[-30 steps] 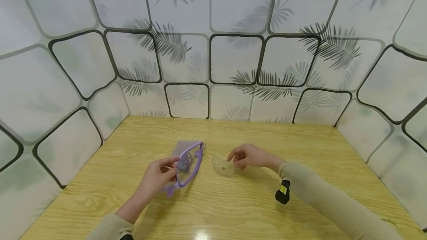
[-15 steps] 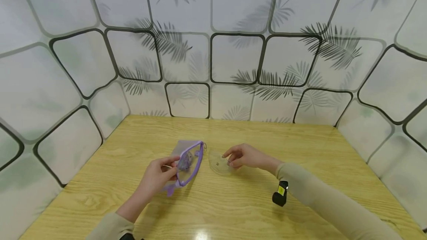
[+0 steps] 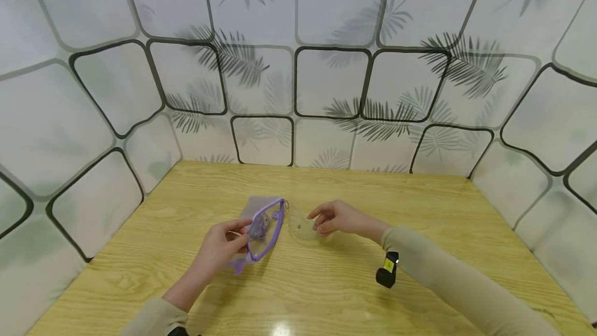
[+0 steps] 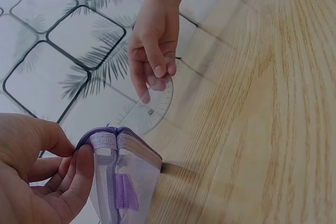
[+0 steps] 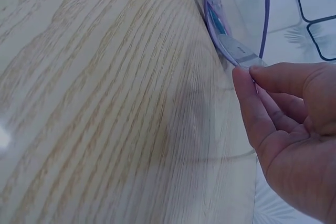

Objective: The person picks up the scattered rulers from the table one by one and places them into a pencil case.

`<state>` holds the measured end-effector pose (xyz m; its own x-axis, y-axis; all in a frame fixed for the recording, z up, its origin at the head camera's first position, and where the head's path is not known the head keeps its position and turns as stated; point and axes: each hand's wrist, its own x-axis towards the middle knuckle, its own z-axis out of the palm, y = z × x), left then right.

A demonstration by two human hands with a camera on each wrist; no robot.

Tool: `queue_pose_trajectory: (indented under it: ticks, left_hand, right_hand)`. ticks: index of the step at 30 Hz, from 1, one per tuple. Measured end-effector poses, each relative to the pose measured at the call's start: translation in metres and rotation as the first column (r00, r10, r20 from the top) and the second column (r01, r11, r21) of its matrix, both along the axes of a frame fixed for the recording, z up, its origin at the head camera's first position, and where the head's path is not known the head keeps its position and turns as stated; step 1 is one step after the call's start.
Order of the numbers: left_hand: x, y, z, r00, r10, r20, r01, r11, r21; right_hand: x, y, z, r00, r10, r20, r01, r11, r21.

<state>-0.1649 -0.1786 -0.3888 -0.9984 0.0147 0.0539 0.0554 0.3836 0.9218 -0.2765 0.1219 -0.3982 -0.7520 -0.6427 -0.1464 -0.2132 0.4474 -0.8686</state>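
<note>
My left hand [image 3: 223, 245] pinches the edge of a see-through zip pouch [image 3: 278, 232] with purple trim, and holds its mouth spread open towards the right. Inside the pouch lies a bundle of small purplish things [image 3: 259, 226]. A clear half-round protractor [image 3: 298, 228] is pinched between the thumb and fingers of my right hand [image 3: 337, 219]. Its far end is right at the pouch's mouth. In the left wrist view, the protractor [image 4: 157, 109] stands on edge just past the zipped rim of the pouch [image 4: 137, 150]. My right fingertips [image 5: 247, 71] hide part of it in the right wrist view.
Both hands work over a wood-grain table [image 3: 373, 299]. Pale cloth [image 3: 326, 82] with dark outlines and leaf prints rises behind it and on both sides. A small metal ring [image 3: 286, 204] hangs at the pouch's far corner. A black wrist camera [image 3: 388, 269] hangs under my right sleeve.
My right hand has moved left with the protractor, bringing it up to the pouch's mouth. My left hand and the pouch have stayed almost still.
</note>
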Motion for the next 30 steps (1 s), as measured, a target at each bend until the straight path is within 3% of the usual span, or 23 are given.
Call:
queue_pose_trajectory:
  ticks: [11, 26, 30]
  left_hand:
    - [-0.001, 0.001, 0.001, 1.0, -0.003, 0.0, 0.003, 1.0, 0.008]
    - [-0.001, 0.002, 0.001, 1.0, -0.005, 0.007, 0.004, 1.0, 0.009]
    - [-0.001, 0.003, 0.001, 1.0, -0.002, 0.01, 0.002, 1.0, 0.006]
  right_hand:
    - [-0.002, -0.008, 0.001, 0.998, 0.022, 0.065, -0.021, 1.0, -0.008]
    - [-0.006, -0.029, -0.001, 0.984, -0.062, 0.166, 0.062, 0.998, 0.005]
    - [-0.008, -0.037, -0.001, 0.97, -0.088, 0.225, 0.098, 0.995, -0.03]
